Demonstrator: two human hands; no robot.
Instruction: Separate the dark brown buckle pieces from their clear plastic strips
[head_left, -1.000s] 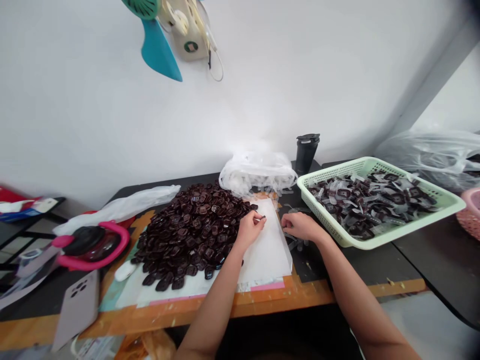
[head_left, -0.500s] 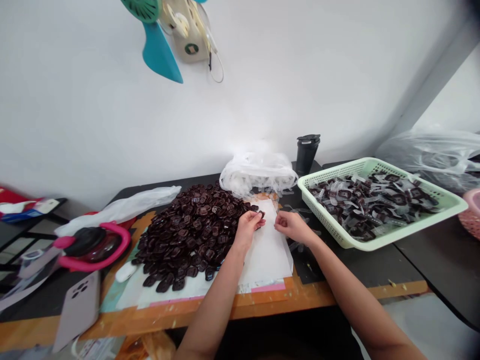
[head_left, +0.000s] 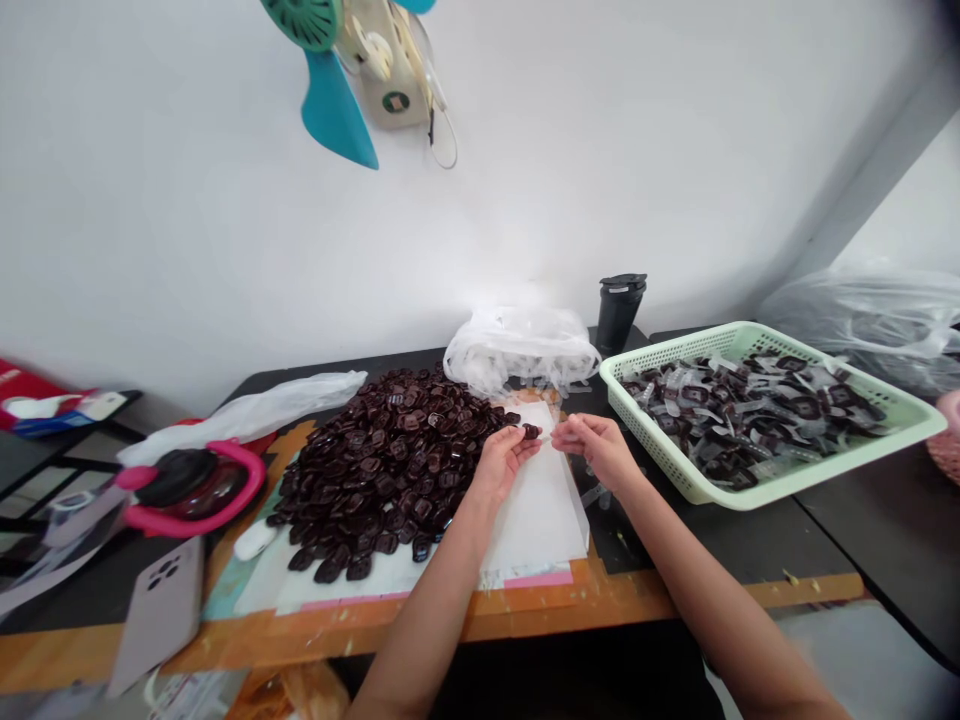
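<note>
My left hand pinches a small dark brown glossy piece, shaped like a buckle, above the white paper. Close on its right, my right hand has thumb and fingertips pressed together on a thin clear strip, which reaches toward the brown piece. Whether strip and piece are joined is too small to tell. Left of my hands lies a big pile of like brown pieces. Behind them, an open white plastic bag holds clear strips, some spilling out.
A pale green basket on the right holds brown pieces with clear strips. A black lidded cup stands at the back. Leftward are a pink-handled pot, a phone and a white case. A blue-bladed fan hangs above.
My right hand's fingers have spread somewhat and now pinch a clear strip beside the brown piece. My left hand has turned slightly, showing more of the piece. The view has shifted slightly.
</note>
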